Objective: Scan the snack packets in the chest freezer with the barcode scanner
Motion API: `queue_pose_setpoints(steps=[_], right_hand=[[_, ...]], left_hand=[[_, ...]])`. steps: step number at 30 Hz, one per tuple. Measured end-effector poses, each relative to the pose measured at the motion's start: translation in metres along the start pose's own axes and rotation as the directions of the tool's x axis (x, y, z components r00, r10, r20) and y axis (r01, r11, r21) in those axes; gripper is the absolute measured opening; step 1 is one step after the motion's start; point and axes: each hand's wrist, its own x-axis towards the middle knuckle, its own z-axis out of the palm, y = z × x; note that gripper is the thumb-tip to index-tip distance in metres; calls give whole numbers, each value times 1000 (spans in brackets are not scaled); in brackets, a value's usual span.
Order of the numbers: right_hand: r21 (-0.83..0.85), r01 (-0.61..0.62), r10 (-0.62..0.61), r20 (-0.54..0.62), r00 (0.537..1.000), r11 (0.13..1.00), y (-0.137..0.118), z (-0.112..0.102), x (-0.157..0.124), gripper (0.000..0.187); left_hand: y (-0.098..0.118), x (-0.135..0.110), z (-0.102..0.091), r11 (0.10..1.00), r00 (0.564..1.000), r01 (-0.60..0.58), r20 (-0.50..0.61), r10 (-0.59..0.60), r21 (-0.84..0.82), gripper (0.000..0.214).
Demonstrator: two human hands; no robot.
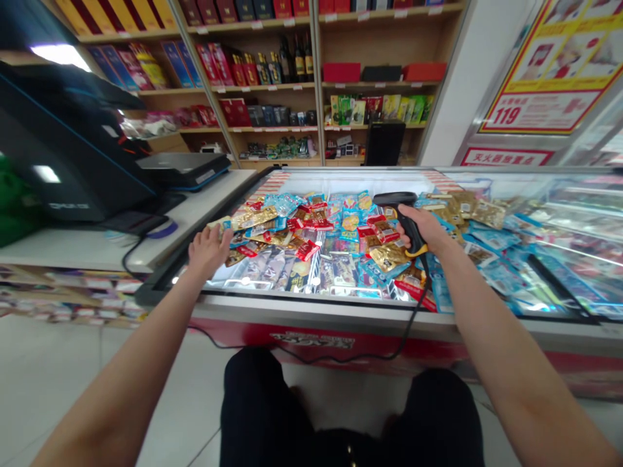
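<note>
My right hand [423, 227] grips the handle of a black barcode scanner [396, 198] with a yellow trim, its head pointing left over the freezer's glass top. Snack packets [387, 256] in gold, red and blue lie loosely below it. My left hand [210, 250] is at the left end of the glass, fingers apart, beside a heap of similar packets [263, 217]. Its fingertips reach the heap's edge; whether they touch a packet I cannot tell. From the scanner a black cable [411, 324] hangs down across the freezer's front.
The glass-topped freezer [272, 301] spans the front, with more blue and gold packets [491, 237] at right. A counter [195, 207] on the left carries a scale [187, 167] and a dark checkout terminal [68, 155]. Stocked shelves [267, 91] stand behind.
</note>
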Motion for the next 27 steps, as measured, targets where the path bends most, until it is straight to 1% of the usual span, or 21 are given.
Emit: queue_pose_setpoints(steps=[2,3,4,5,7,8,10,11,12,13,15,17,18,20,22,25,27], right_hand=[[9,-2,2,-1,1000,1000,-1,0,-1,38],[17,-5,5,-5,1000,1000,-1,0,-1,38],[27,-6,6,-12,1000,1000,-1,0,-1,38],[38,-7,8,-20,1000,999,-1,-1,-1,37],[62,-9,11,-36,999,998,-1,-2,1,37],[73,-6,9,-45,999,997,-1,-3,1,36],[93,10,-4,-63,998,996,0,-4,4,35],[99,20,-13,-71,997,995,1,-4,5,34],[103,30,-22,-77,997,994,1,-4,6,34],[103,37,-29,-79,996,994,2,-4,7,35],[97,41,-34,-79,996,994,3,-5,8,35],[95,43,-36,-74,997,995,4,-5,9,34],[97,46,-39,-73,997,994,3,-5,9,34],[98,57,-50,-76,996,994,2,-5,8,34],[96,67,-59,-82,995,993,0,-5,6,34],[106,64,-54,-90,994,992,-2,-4,5,34],[113,57,-46,-99,994,992,-2,-3,5,36]], left_hand=[[16,5,-6,999,993,-8,-114,3,-38,65],[30,6,-9,998,982,-39,-186,29,-46,66],[47,7,-12,994,971,-82,-232,64,-67,66],[66,7,-14,986,965,-145,-233,123,-80,64],[112,9,-14,953,943,-291,-192,271,-85,60],[137,12,-11,922,922,-376,-139,362,-90,57],[184,19,-2,846,853,-521,-41,520,-109,52],[205,23,4,818,823,-563,5,567,-115,51],[224,28,11,803,803,-585,55,593,-114,51],[240,33,19,805,798,-585,107,593,-103,53],[261,42,33,818,789,-567,224,572,-91,60],[268,46,44,839,789,-538,302,535,-82,65],[268,46,47,844,789,-531,316,527,-82,66],[258,41,51,829,780,-553,295,551,-88,62],[240,33,49,784,749,-614,245,616,-91,57],[205,20,39,698,678,-711,175,714,-91,52],[182,16,30,659,639,-744,171,750,-107,49]])
